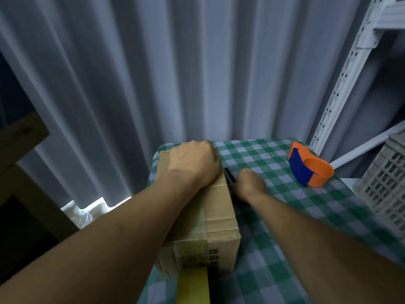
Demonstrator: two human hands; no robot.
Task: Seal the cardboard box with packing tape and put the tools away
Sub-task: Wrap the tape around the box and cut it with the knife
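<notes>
A brown cardboard box (219,218) lies on the green checked table (274,216), with clear tape running along its top seam and down the near end. My left hand (195,164) presses flat on the box's far end. To the right of the box, my right hand (249,184) is closed around a thin black tool (229,174), maybe a pen or cutter, whose tip points away from me. An orange and blue tape dispenser (309,166) rests on the table at the far right, apart from both hands.
A yellowish strip (192,286) hangs at the near end of the box. A grey plastic crate (385,183) stands at the right edge beside a white metal shelf post (341,84). White curtains hang behind the table. Wooden beams (19,154) stand at left.
</notes>
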